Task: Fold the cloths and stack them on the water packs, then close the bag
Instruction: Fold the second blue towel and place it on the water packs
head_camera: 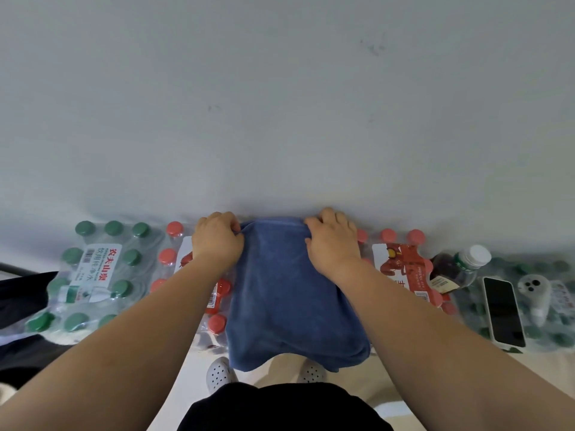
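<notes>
On my far right I see a dark-screened phone (504, 312) beside a white handheld device (536, 298), a white-capped bottle (457, 269) just behind them.

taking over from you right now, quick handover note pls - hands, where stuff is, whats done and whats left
Left hand: fingers curled on the far left corner of the blue terry cloth.
Right hand: grips its far right corner.
Cloth lies on the red-capped shrink-wrapped water packs by the wall, near edge hanging over the front.
Done: cloth is on the packs, seemingly doubled.
Left: square it up, then close the bag; dark fabric at the left edge may be it, cannot tell.
</notes>
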